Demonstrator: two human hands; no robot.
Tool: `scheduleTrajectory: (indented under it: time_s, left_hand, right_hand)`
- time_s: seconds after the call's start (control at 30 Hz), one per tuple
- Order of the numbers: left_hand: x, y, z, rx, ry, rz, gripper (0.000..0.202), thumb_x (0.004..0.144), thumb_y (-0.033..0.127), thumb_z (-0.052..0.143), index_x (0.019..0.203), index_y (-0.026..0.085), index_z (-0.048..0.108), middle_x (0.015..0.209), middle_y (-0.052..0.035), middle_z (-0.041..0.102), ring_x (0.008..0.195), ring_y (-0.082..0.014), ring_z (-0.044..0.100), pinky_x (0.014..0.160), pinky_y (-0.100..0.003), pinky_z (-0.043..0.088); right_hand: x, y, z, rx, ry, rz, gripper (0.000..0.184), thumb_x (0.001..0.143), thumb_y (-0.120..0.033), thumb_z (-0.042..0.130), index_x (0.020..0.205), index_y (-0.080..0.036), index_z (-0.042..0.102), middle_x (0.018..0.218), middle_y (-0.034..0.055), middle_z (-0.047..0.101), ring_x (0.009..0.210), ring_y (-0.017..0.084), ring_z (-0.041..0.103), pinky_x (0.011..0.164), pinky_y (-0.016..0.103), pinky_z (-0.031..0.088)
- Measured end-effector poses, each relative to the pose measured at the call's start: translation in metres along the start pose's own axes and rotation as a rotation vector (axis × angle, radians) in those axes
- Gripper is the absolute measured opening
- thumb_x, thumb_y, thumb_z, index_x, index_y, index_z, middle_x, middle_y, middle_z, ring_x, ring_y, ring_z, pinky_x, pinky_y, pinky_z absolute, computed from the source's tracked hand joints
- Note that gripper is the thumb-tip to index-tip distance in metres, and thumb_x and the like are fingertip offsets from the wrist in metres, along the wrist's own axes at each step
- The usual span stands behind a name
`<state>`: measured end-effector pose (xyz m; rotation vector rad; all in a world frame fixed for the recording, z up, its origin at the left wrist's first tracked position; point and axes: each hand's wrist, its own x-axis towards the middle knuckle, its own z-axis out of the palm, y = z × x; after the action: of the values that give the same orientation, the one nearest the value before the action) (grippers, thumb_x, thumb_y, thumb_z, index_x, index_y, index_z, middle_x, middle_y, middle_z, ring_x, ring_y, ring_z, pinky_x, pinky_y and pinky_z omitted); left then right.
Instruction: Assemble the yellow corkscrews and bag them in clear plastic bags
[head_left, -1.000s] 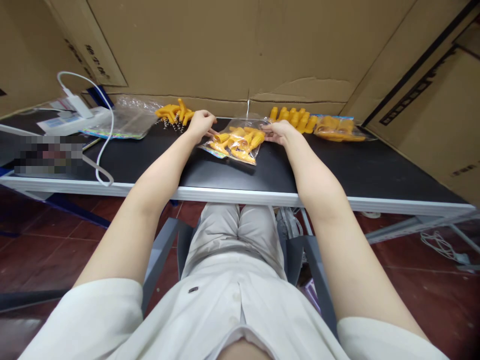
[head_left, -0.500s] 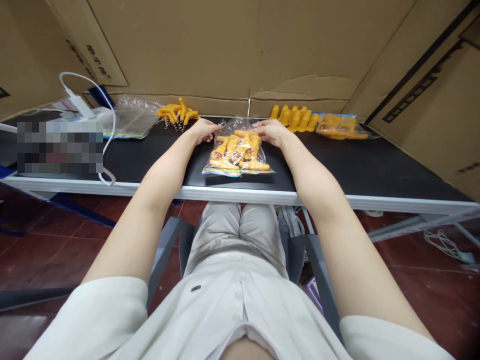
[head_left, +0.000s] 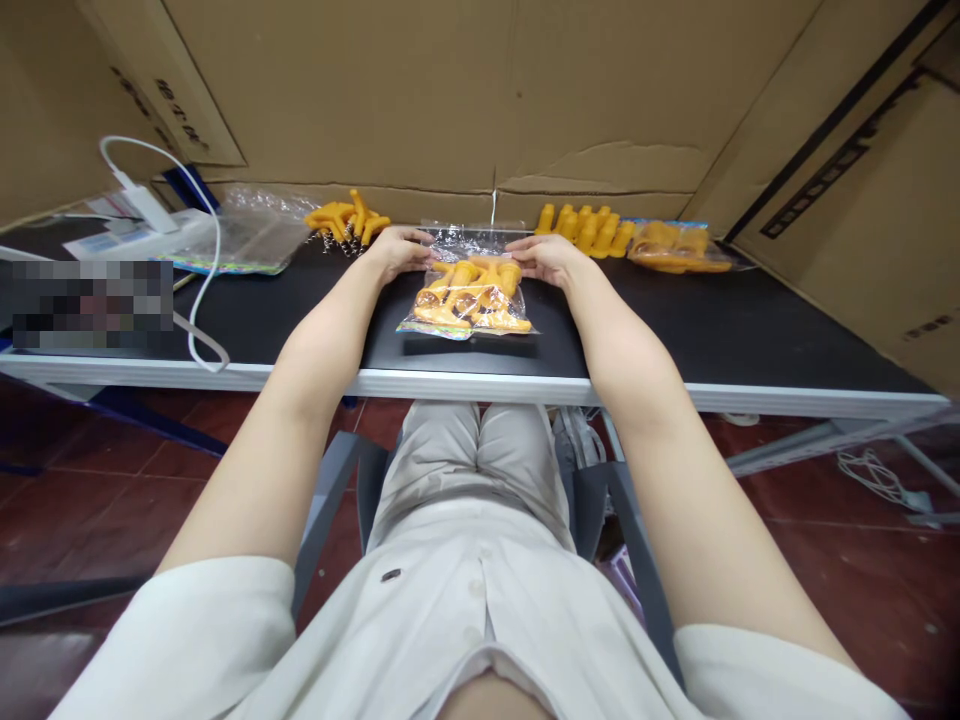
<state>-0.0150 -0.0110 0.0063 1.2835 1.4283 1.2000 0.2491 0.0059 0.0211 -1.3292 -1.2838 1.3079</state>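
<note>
one clear bag [head_left: 469,295] lies filled with orange pieces, left hand [head_left: 397,250] and right hand [head_left: 551,258] pinching its far mouth, while a loose pile [head_left: 346,218] far left and a loose row [head_left: 581,225] far right wait unbagged

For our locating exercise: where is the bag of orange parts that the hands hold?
Head view: the bag of orange parts lies centrally on the black table, its far end held between the left hand and right hand.

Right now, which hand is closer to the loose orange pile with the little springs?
Left. The left hand sits just right of the orange pile, at one side of the clear bag; the right hand is across the bag, farther away.
</note>
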Motion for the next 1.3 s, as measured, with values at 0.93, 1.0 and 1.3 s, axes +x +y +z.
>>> scheduleTrajectory:
  time_s: [0.93, 1.0, 1.3]
  left_hand:
    - [0.019, -0.003, -0.005, 0.973, -0.053, 0.550, 0.011, 0.075, 0.010, 0.063, 0.073, 0.020, 0.068, 0.103, -0.0118, 0.069, 0.118, -0.0349, 0.066, 0.114, -0.044, 0.048]
    - [0.017, 0.002, -0.005, 1.068, -0.050, 0.594, 0.017, 0.083, 0.011, 0.060, 0.085, 0.017, 0.075, 0.108, -0.0119, 0.071, 0.116, -0.0330, 0.068, 0.109, -0.042, 0.050]
    - [-0.002, 0.015, 0.005, 1.121, 0.055, 0.720, 0.037, 0.098, 0.014, 0.046, 0.110, 0.017, 0.081, 0.134, -0.0152, 0.073, 0.115, -0.0303, 0.072, 0.102, -0.041, 0.052]
  right_hand:
    - [0.001, 0.000, 0.009, -0.702, -0.022, -0.388, 0.029, 0.082, -0.025, 0.093, 0.075, -0.019, 0.065, 0.064, -0.0019, 0.057, 0.078, 0.018, 0.064, 0.082, 0.030, 0.058]
    - [0.000, 0.001, 0.008, -0.573, -0.071, -0.338, 0.036, 0.075, -0.029, 0.101, 0.078, -0.019, 0.067, 0.066, -0.0018, 0.063, 0.075, 0.017, 0.064, 0.076, 0.029, 0.058]
    - [-0.014, -0.003, 0.004, -0.125, -0.349, -0.068, 0.030, 0.076, -0.028, 0.104, 0.080, -0.016, 0.077, 0.077, 0.0039, 0.078, 0.070, 0.014, 0.072, 0.073, 0.024, 0.063]
